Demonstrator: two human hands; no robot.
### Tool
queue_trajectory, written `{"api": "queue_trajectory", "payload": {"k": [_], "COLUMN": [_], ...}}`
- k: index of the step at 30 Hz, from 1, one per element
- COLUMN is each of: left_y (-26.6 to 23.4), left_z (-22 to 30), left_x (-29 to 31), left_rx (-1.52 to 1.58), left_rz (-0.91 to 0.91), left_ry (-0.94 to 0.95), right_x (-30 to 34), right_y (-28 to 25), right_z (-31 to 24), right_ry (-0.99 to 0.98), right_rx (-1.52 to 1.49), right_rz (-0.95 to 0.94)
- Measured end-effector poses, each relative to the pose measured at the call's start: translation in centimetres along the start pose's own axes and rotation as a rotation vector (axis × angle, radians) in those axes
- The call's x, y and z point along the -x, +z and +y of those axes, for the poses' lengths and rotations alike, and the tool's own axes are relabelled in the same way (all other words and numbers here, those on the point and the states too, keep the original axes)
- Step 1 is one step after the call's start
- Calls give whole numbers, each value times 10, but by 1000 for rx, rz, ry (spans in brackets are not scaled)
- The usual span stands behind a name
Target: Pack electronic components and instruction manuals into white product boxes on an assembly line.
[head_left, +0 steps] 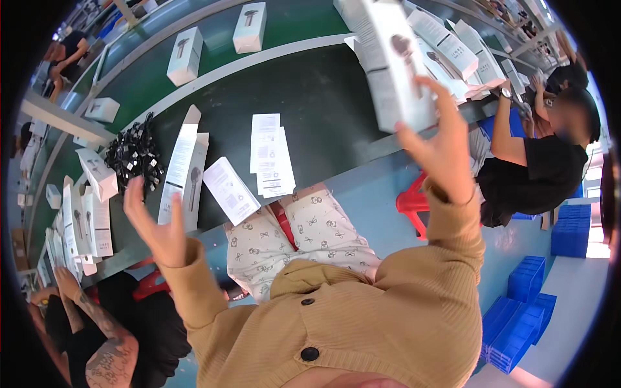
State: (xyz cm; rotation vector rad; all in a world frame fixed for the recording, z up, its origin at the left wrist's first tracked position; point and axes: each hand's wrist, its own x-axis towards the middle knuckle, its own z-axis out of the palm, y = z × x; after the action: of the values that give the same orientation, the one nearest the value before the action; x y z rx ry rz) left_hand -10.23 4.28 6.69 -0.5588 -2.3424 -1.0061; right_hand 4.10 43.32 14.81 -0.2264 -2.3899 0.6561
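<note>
My right hand (446,139) grips the lower right part of a tall white carton (394,64) printed with a dark handheld device. The carton is tilted over the far right of the bench. My left hand (158,226) is open, thumb and fingers apart, at the near edge of a second white carton (171,158) whose top flap stands up. Whether the left thumb touches that carton I cannot tell. Right of it lie a thick stack of printed leaflets (231,191) and some overlapping leaflets (266,145).
A heap of black coiled cables (136,152) lies at the left. More cartons (443,45) are piled at the right, others (250,27) on the green belt (217,40). Co-workers sit on both sides, a red stool (414,205) and blue crates (517,317) at the right.
</note>
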Motion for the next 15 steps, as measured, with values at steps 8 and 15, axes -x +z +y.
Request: {"api": "queue_trajectory", "payload": {"k": [8, 15], "left_y": [-20, -16], "left_z": [-51, -56], "left_x": [17, 11], "left_rx": [-79, 126], "left_rz": [-348, -466], "left_ry": [-246, -442], "right_x": [-83, -80], "right_y": [-55, -42], "right_z": [97, 107], "right_ry": [221, -290], "right_rx": [125, 843], "right_rz": [-222, 78]}}
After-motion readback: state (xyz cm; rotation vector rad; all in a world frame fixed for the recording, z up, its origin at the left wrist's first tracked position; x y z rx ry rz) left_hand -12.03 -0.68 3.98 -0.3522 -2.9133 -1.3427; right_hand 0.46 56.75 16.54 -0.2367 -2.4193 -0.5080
